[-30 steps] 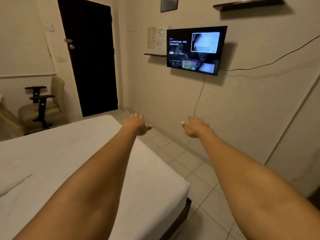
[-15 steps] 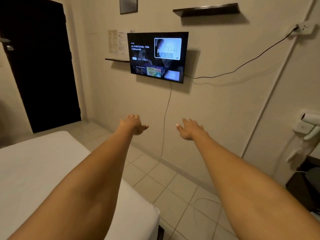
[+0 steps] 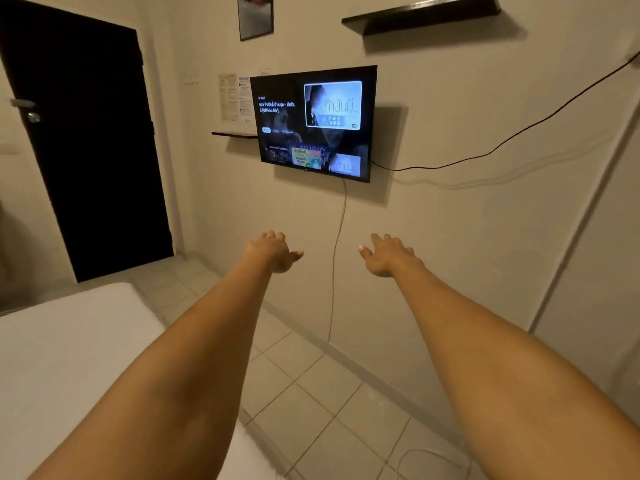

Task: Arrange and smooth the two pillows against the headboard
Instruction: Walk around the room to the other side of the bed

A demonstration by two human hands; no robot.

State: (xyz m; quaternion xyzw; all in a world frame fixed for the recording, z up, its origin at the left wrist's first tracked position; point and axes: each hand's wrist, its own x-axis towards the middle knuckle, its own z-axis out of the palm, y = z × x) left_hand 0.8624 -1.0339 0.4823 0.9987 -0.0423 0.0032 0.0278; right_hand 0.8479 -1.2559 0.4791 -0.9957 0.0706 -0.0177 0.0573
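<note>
Head view looks across a bedroom, away from where pillows would be. On the far left is a dark door (image 3: 83,140). Low on the left is the corner of a bed (image 3: 69,358) with a plain white sheet. No pillow lies on the part that shows, and no headboard shows either. So I cannot tell where the two pillows are, or if any of the job is done. My guess is that it has not really begun. The left hand (image 3: 272,252) is stretched out in the air, fingers loose and spread, holding nothing. Behind it a TV (image 3: 315,123) glows on the wall. The right hand (image 3: 388,254) reaches out the same way, open and empty. Both hands hang over the tiled floor (image 3: 311,393), touching nothing. The person would need to turn toward the bed's head to find the pillows.
</note>
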